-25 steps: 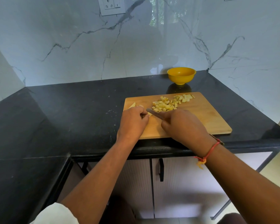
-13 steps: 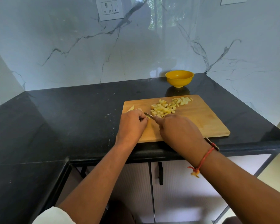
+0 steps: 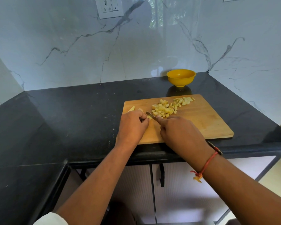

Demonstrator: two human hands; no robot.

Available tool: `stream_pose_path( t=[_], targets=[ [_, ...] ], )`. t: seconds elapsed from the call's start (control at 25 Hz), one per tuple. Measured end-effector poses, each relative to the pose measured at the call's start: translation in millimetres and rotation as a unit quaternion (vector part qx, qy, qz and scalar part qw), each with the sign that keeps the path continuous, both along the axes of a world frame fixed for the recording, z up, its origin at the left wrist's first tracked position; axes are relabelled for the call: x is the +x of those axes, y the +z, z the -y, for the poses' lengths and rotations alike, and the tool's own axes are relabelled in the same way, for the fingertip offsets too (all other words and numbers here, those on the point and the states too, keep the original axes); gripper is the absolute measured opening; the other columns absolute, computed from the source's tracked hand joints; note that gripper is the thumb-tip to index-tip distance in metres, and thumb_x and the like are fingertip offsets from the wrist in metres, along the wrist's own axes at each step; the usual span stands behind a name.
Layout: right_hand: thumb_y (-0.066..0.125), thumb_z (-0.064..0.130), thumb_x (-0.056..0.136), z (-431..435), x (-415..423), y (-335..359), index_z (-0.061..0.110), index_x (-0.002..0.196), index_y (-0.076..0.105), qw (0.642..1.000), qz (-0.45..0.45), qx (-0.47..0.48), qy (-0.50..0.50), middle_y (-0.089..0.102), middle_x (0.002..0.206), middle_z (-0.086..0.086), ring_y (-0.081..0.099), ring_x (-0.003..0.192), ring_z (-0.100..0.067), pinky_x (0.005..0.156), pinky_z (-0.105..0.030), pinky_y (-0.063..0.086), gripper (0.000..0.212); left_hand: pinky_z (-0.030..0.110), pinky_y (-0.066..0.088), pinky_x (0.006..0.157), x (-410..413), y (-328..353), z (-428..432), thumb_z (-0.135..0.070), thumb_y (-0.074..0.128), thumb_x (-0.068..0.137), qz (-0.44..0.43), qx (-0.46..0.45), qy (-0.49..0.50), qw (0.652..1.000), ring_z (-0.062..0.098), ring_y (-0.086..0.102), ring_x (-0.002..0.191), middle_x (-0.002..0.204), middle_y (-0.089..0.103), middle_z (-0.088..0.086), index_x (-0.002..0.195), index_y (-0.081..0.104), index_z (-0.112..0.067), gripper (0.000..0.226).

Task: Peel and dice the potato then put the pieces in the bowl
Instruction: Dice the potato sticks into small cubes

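Note:
A wooden cutting board [image 3: 206, 120] lies on the black counter. Several diced potato pieces [image 3: 165, 108] are heaped on its far middle, with a second small heap [image 3: 184, 100] further right. My left hand [image 3: 132, 125] pinches a small potato piece [image 3: 149, 117] on the board's left part. My right hand [image 3: 180, 132] grips a knife [image 3: 150, 114] whose blade tip rests at that piece. An uncut potato wedge [image 3: 132, 108] lies beyond my left hand. The yellow bowl [image 3: 181, 77] stands behind the board, near the wall, and looks empty.
The black counter [image 3: 71, 114] wraps round to the left in an L shape. Marble walls close the back and right side. A wall socket [image 3: 109, 7] sits above. Cabinet doors with a black handle [image 3: 161, 175] are below the counter edge.
The view has tilted slightly, shifting the board lower in frame. Both hands stay at the same spot on the board, the knife blade working at the piece under my left fingers.

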State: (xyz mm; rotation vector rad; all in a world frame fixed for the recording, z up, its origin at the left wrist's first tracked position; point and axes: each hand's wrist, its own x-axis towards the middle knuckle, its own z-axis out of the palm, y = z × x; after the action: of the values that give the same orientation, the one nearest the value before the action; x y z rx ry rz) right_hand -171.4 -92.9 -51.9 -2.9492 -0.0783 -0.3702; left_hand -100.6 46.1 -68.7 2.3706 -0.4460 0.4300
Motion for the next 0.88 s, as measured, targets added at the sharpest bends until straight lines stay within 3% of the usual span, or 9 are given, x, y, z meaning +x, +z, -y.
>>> stream_pose_path(
  t=[0.2, 0.4, 0.64, 0.8, 0.88],
  targets=[
    [0.039, 0.022, 0.105, 0.8, 5.1, 2.4, 0.031, 0.156, 0.033, 1.0, -0.022, -0.016, 0.007, 0.051, 0.093, 0.0, 0.058, 0.098, -0.018, 0.086, -0.033, 0.052, 0.051, 0.021, 0.052, 0.081, -0.5, 0.5, 2.1, -0.026, 0.07, 0.092, -0.003, 0.007, 0.009, 1.0, 0.003, 0.062, 0.077, 0.09, 0.071, -0.009, 0.094, 0.076, -0.021, 0.008],
    [0.046, 0.025, 0.104, 6.2, -9.6, -4.2, 0.029, 0.151, 0.039, 0.999, -0.02, -0.044, 0.012, 0.036, 0.077, 0.009, 0.05, 0.08, -0.011, 0.071, -0.027, 0.046, 0.047, 0.025, 0.055, 0.08, -1.4, 0.1, 3.3, -0.028, 0.07, 0.092, -0.002, 0.007, 0.013, 1.0, 0.004, 0.063, 0.076, 0.089, 0.071, -0.008, 0.093, 0.075, -0.02, 0.01],
    [0.056, 0.027, 0.101, 17.1, -27.3, -3.1, 0.04, 0.154, 0.025, 0.996, -0.007, -0.08, -0.022, 0.038, 0.099, 0.001, 0.046, 0.076, -0.015, 0.069, -0.03, 0.053, 0.063, 0.013, 0.045, 0.074, -0.5, -0.4, 1.2, -0.027, 0.07, 0.092, 0.002, 0.009, 0.006, 1.0, 0.001, 0.059, 0.074, 0.09, 0.069, -0.01, 0.098, 0.075, -0.02, 0.011],
    [0.045, 0.032, 0.105, 21.4, -19.4, 1.9, 0.034, 0.142, 0.05, 0.998, 0.041, -0.015, -0.054, 0.059, 0.104, 0.002, 0.057, 0.082, -0.016, 0.072, -0.03, 0.053, 0.037, 0.008, 0.04, 0.068, 0.0, -1.1, 0.2, -0.027, 0.071, 0.09, 0.01, 0.007, 0.007, 1.0, -0.001, 0.058, 0.072, 0.083, 0.062, -0.015, 0.099, 0.075, -0.021, 0.011],
    [0.043, 0.035, 0.104, 20.5, -18.0, 5.2, 0.026, 0.122, 0.064, 0.995, 0.044, 0.04, -0.074, 0.063, 0.092, 0.003, 0.058, 0.077, -0.013, 0.071, -0.03, 0.053, 0.029, 0.011, 0.045, 0.072, 0.4, -1.8, 0.5, -0.025, 0.071, 0.09, 0.011, 0.005, 0.003, 1.0, 0.0, 0.06, 0.075, 0.087, 0.065, -0.014, 0.1, 0.075, -0.021, 0.012]
  ],
)
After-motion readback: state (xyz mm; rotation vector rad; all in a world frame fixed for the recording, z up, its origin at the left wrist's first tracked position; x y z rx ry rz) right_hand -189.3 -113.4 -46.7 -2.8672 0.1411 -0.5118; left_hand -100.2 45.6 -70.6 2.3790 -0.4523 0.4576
